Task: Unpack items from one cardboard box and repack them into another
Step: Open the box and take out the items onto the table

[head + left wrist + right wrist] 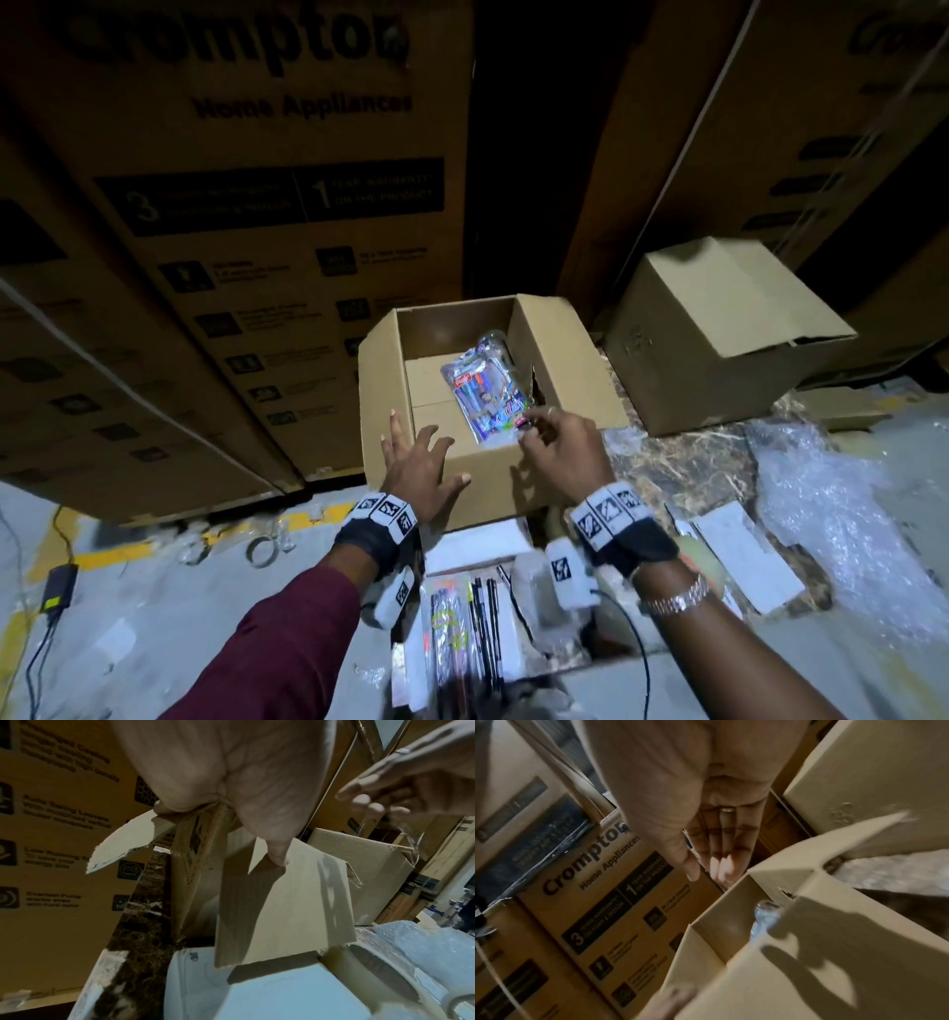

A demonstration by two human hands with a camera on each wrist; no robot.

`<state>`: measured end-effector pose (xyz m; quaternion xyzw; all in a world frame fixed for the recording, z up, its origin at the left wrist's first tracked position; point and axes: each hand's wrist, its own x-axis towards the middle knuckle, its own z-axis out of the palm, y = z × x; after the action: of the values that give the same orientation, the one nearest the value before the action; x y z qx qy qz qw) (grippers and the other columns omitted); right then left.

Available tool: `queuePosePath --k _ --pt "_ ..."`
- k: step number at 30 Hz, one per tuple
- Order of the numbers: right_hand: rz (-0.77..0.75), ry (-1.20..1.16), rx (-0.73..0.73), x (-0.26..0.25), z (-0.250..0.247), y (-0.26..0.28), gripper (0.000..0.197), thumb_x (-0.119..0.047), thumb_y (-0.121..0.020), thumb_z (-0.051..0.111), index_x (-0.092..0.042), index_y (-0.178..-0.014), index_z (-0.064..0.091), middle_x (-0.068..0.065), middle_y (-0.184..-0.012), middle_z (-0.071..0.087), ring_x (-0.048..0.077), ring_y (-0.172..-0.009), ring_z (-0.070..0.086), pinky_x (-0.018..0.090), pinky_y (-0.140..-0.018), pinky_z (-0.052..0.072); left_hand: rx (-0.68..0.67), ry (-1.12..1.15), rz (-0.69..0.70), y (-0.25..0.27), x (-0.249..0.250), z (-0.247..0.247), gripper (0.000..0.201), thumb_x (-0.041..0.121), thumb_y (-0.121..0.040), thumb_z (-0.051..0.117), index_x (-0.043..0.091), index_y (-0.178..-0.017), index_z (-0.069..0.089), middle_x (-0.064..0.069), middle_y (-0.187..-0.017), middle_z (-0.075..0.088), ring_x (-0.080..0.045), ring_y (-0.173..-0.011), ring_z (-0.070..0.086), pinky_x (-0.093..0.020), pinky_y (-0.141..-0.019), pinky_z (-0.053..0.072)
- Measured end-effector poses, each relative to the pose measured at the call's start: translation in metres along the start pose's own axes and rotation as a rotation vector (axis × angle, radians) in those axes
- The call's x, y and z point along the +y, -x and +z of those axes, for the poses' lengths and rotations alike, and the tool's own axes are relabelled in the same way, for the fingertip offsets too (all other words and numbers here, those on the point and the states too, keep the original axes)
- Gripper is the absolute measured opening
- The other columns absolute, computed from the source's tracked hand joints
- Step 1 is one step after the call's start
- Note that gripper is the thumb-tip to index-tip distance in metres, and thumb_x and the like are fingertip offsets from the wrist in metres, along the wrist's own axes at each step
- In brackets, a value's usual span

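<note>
An open cardboard box (565,380) stands on the floor ahead of me. Inside it lies a clear plastic packet of colourful pens (485,393), glimpsed also as shiny plastic (765,916) in the right wrist view. My left hand (416,462) rests spread on the box's near left corner, thumb (277,858) flat against the front wall. My right hand (544,437) hovers over the near rim just by the packet's lower end, fingers (718,870) straight and holding nothing. Close to my body lie white boxes and more pen packs (462,616).
Tall printed appliance cartons (257,205) wall off the back and left. A closed cardboard box (719,334) sits at the right, with bubble wrap (847,514) in front of it. A tape roll (262,550) and a charger with cable (59,586) lie on the floor at left.
</note>
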<state>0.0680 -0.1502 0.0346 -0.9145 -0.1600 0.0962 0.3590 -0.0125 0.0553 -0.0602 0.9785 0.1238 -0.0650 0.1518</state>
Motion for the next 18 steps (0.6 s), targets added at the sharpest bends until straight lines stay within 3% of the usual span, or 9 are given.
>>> queuePosePath --k 2,5,9,13,15,18 --pt "-0.015 0.083 -0.006 -0.012 -0.006 -0.046 0.025 -0.027 -0.088 0.067 -0.021 -0.112 0.07 0.0 -0.095 0.074 0.016 -0.08 0.07 0.039 -0.078 0.06 -0.012 -0.006 -0.008 0.0 0.001 -0.001 0.066 0.063 -0.093 0.053 0.031 -0.15 0.043 -0.001 -0.165 0.024 -0.046 -0.151 -0.016 -0.066 -0.12 0.001" --pt "0.005 0.269 -0.062 -0.032 0.002 -0.108 0.024 -0.028 -0.085 0.073 -0.017 -0.105 0.067 0.006 -0.102 0.071 0.027 -0.09 0.067 0.035 -0.079 0.055 -0.021 0.009 -0.026 0.0 0.001 -0.002 0.067 0.064 -0.093 0.054 0.031 -0.15 0.043 -0.001 -0.165 0.023 -0.045 -0.151 -0.018 -0.066 -0.12 0.001" --pt "-0.024 0.421 -0.198 -0.038 0.035 -0.167 0.04 -0.023 -0.083 0.073 -0.014 -0.12 0.061 0.013 -0.119 0.066 0.033 -0.106 0.064 0.035 -0.085 0.052 -0.043 0.004 -0.044 0.001 0.001 -0.004 0.065 0.064 -0.094 0.052 0.032 -0.15 0.042 0.002 -0.166 0.019 -0.043 -0.151 -0.022 -0.065 -0.121 0.001" --pt "-0.007 0.497 -0.276 -0.024 0.064 -0.188 0.061 -0.026 -0.081 0.073 -0.012 -0.135 0.048 0.012 -0.125 0.063 0.033 -0.113 0.063 0.035 -0.091 0.051 -0.04 0.021 -0.047 0.001 0.0 0.0 0.063 0.064 -0.093 0.051 0.033 -0.148 0.043 0.004 -0.166 0.016 -0.04 -0.15 -0.027 -0.064 -0.122 -0.001" --pt "-0.007 0.548 -0.292 -0.013 0.076 -0.191 0.063 -0.03 -0.079 0.071 -0.015 -0.136 0.049 0.009 -0.128 0.061 0.031 -0.115 0.062 0.034 -0.092 0.051 -0.031 0.046 -0.037 0.001 -0.002 0.002 0.062 0.063 -0.092 0.052 0.034 -0.146 0.044 0.005 -0.166 0.015 -0.038 -0.149 -0.03 -0.064 -0.122 -0.002" --pt "0.05 0.534 -0.32 0.001 0.089 -0.2 0.07 -0.037 -0.066 0.068 -0.018 -0.131 0.053 0.008 -0.12 0.065 0.032 -0.105 0.066 0.035 -0.089 0.055 -0.023 0.095 -0.034 0.002 -0.001 0.0 0.058 0.061 -0.092 0.054 0.036 -0.144 0.045 0.008 -0.167 0.011 -0.033 -0.147 -0.035 -0.062 -0.123 -0.004"
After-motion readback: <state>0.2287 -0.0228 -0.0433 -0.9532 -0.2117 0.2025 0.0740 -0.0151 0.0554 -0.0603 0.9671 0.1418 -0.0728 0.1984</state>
